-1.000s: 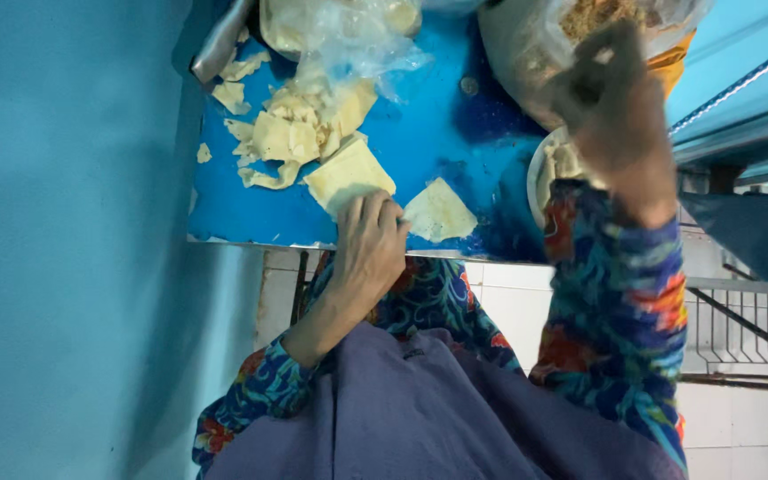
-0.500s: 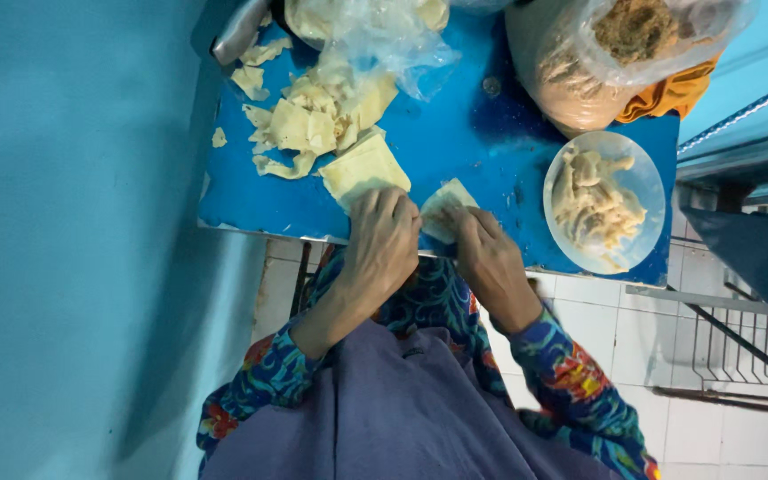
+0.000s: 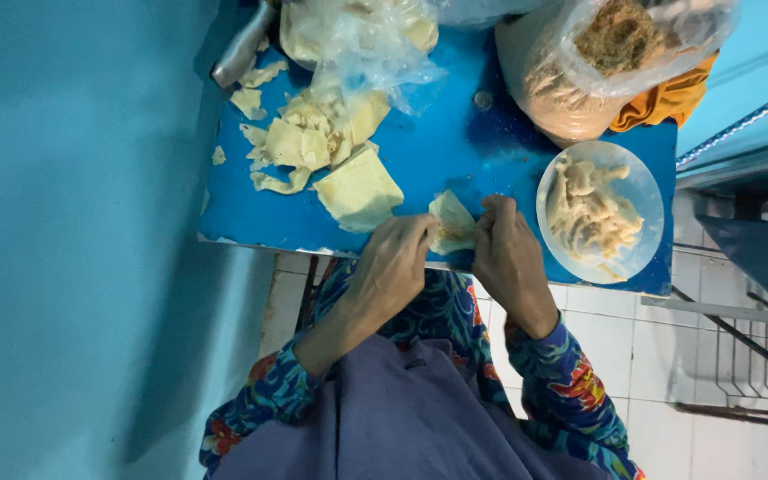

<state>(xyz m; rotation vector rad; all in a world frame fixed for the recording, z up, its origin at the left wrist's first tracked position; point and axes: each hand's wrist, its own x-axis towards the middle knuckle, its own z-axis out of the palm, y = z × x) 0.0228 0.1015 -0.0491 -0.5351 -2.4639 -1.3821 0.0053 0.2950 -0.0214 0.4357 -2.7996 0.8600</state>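
Both hands, left (image 3: 393, 267) and right (image 3: 508, 258), pinching one pale wrapper (image 3: 452, 224) between them at blue desk (image 3: 455, 151) edge; beyond, wrapper stack (image 3: 359, 188); rightward, filled bowl (image 3: 599, 212); underneath, white tiled floor (image 3: 668, 356).

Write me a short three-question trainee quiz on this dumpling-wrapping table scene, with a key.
1. True or false: both hands are on the same small wrapper.
2. Which lies directly right of the right hand? A) the stack of square wrappers B) the clear bowl of folded pieces C) the metal handle
3. Fill in: the tabletop is coloured ____.

Key
1. True: the left hand and the right hand pinch it from either side at the near table edge.
2. B
3. Blue
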